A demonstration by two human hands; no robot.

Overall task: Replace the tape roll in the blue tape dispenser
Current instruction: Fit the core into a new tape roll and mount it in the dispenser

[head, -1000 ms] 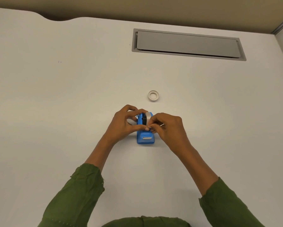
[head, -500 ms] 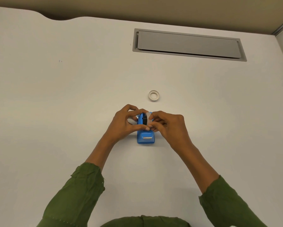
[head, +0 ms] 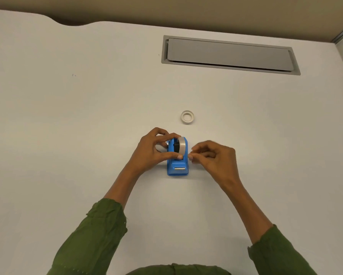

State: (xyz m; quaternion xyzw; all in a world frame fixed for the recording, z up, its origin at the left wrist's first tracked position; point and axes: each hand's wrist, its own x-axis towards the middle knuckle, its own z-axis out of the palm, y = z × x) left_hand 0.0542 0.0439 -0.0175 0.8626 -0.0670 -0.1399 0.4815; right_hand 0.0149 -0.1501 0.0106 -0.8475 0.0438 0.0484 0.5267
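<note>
The blue tape dispenser (head: 177, 166) stands on the white table with its metal cutter toward me. A tape roll (head: 181, 145) on a black hub sits in its cradle. My left hand (head: 153, 150) grips the dispenser's left side, thumb across the front of the body and fingers over the top. My right hand (head: 212, 156) hovers just right of the dispenser, apart from it, thumb and fingertips pinched together; I cannot tell if a tape end is between them. A small white empty-looking roll (head: 187, 116) lies flat on the table beyond the dispenser.
A grey cable-tray lid (head: 229, 54) is set into the table at the back right. The table's far edge has a curved cut-out at the back left. My green sleeves fill the near edge.
My right hand has come off the tape roll and moved right, away from the dispenser. The roll now shows uncovered in the cradle. My left hand stays on the dispenser.
</note>
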